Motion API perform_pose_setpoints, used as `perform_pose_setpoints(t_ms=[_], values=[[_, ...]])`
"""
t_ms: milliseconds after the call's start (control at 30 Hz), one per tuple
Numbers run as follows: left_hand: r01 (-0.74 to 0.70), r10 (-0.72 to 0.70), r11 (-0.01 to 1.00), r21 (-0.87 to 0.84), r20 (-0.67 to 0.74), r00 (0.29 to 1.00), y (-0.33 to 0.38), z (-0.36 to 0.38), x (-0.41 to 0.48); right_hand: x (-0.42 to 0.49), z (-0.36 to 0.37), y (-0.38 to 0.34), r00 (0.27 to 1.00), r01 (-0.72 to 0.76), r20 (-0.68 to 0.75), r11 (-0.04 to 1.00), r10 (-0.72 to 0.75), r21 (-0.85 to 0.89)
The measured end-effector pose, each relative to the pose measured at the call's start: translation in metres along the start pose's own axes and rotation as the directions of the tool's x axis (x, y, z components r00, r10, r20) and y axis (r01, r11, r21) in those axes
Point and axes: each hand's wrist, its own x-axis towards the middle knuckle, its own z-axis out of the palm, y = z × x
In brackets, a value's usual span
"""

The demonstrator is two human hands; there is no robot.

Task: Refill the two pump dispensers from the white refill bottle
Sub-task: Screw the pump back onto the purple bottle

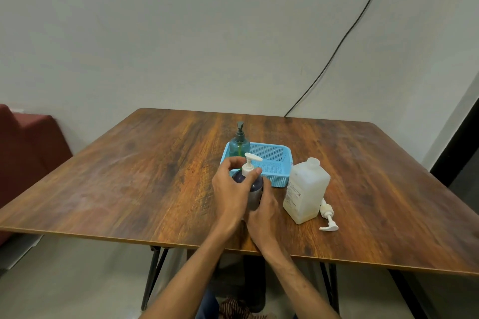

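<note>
A dark pump dispenser [256, 189] is held nearly upright near the bench's [129, 176] middle. It is clasped low by the right grip [262, 211], and its white pump collar [247, 170], directly above along the long axis, is pinched by the nearer left grip [230, 190]. Unscrewing is judged under way. The white refill bottle [307, 189] is stood just to the right.
</note>
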Motion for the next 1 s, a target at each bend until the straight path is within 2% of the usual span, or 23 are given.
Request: perform_pose_setpoints(t_ms=[133, 267, 333, 533, 600, 767, 933, 1000], values=[[-0.038, 0.037, 0.999, 0.036, 0.028, 0.999, -0.005, -0.003, 0.007, 0.001, 0.002, 0.001, 1.0, -0.018, 0.015, 0.999, 0.017, 0.042], [-0.018, 0.007, 0.998, 0.06, 0.182, 0.983, -0.014, -0.014, 0.018, 0.002, 0.003, 0.002, 1.0, -0.019, 0.022, 0.995, 0.017, 0.093], [-0.02, 0.006, 0.998, 0.064, 0.213, 0.977, -0.017, -0.016, 0.021, 0.002, 0.003, 0.002, 1.0, -0.017, 0.024, 0.996, 0.014, 0.093], [-0.008, 0.007, 0.999, 0.033, 0.039, 0.999, -0.007, -0.005, 0.009, 0.002, -0.001, 0.0, 0.999, -0.023, 0.05, 0.998, 0.02, 0.056], [-0.018, 0.017, 0.999, 0.034, 0.039, 0.999, -0.007, -0.007, 0.011, 0.002, -0.001, 0.0, 0.999, -0.02, 0.045, 0.997, 0.016, 0.072], [-0.027, 0.017, 0.996, 0.08, 0.127, 0.992, -0.009, -0.016, 0.022, 0.002, -0.003, -0.003, 0.998, -0.017, 0.055, 0.993, 0.01, 0.117], [-0.014, 0.009, 1.0, 0.016, 0.277, 0.961, -0.006, -0.026, 0.031, 0.003, -0.006, -0.006, 0.998, -0.016, 0.07, 0.99, 0.006, 0.141], [-0.007, 0.005, 1.0, 0.006, 0.295, 0.956, -0.007, -0.027, 0.033, 0.004, -0.006, -0.006, 0.997, -0.023, 0.078, 0.989, 0.012, 0.149]])
